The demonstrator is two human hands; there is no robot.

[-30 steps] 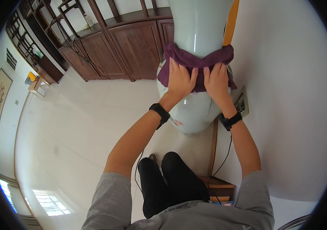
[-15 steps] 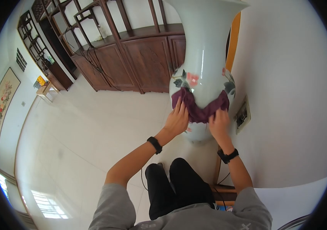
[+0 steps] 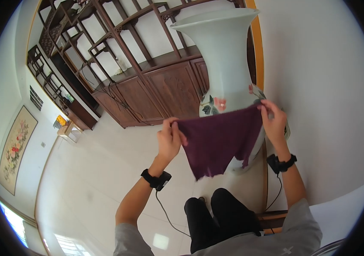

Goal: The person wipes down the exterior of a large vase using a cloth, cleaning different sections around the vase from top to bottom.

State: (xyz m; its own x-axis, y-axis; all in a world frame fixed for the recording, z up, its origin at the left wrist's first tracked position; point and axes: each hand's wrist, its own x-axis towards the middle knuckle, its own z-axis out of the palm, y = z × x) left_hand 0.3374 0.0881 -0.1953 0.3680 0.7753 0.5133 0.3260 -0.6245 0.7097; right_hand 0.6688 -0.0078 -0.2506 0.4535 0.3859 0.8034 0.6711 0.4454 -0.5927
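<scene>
A dark purple cloth (image 3: pixel 220 138) hangs spread out between my two hands, with a ragged lower edge. My left hand (image 3: pixel 169 138) pinches its upper left corner, and my right hand (image 3: pixel 274 121) pinches the upper right corner. Right behind the cloth stands a tall pale porcelain vase (image 3: pixel 224 59) with a flared rim and painted pink flowers with dark leaves. The cloth covers much of the vase's lower body. Whether cloth and vase touch, I cannot tell. Each wrist wears a black strap with a small box and a cable.
A dark carved wooden cabinet (image 3: pixel 148 94) with open lattice shelves stands behind the vase, cables hanging over it. To the right is a white wall (image 3: pixel 318 85). Pale tiled floor (image 3: pixel 105 170) spreads to the left, with a small stool (image 3: pixel 68 130) and a framed flower painting (image 3: pixel 17 149) beyond.
The cloth was bunched against the vase's belly under both hands. Now it is lifted off and stretched out flat between them, the hands farther apart. The view has tilted and shifted.
</scene>
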